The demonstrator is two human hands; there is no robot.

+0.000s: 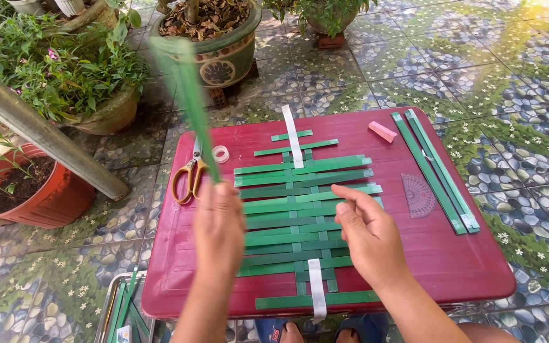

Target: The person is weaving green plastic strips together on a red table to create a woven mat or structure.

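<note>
A woven mat of green strips [300, 216] lies on a dark red low table [452, 267], with a white strip [293, 136] running down its middle. My left hand [218, 225] is raised above the mat's left side and grips a long green strip [189, 95] that points up and away, blurred by motion. My right hand [366, 232] hovers over the mat's right side, fingers loosely spread, holding nothing.
Orange-handled scissors [189, 178] and a tape roll [221, 154] lie left of the mat. A pink eraser [382, 131], a protractor [418, 195] and spare green strips [436, 168] sit on the right. Potted plants [71, 82] stand behind; a tray of strips [122, 311] sits at lower left.
</note>
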